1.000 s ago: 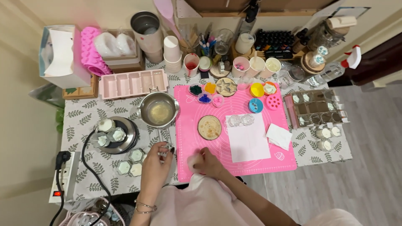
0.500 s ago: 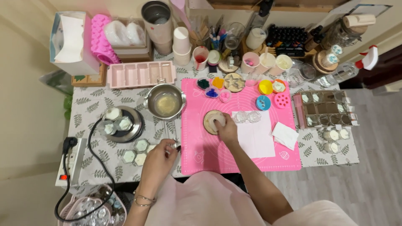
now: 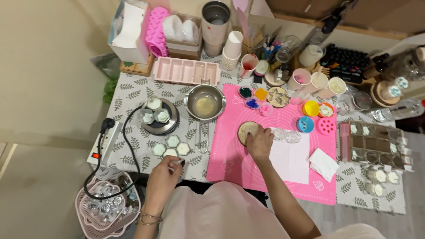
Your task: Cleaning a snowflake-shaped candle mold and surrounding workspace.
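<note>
pressing the round wooden disc on the pink mat

the pink mat bears a wooden disc — the right hand presses down on it, fingers together. it should stay flat. the left hand pinches a small stick near hexagonal moulds.

Three white six-sided jars sit by the near edge. Three more jars sit on the round plate. One metal pot stands alone.
</note>
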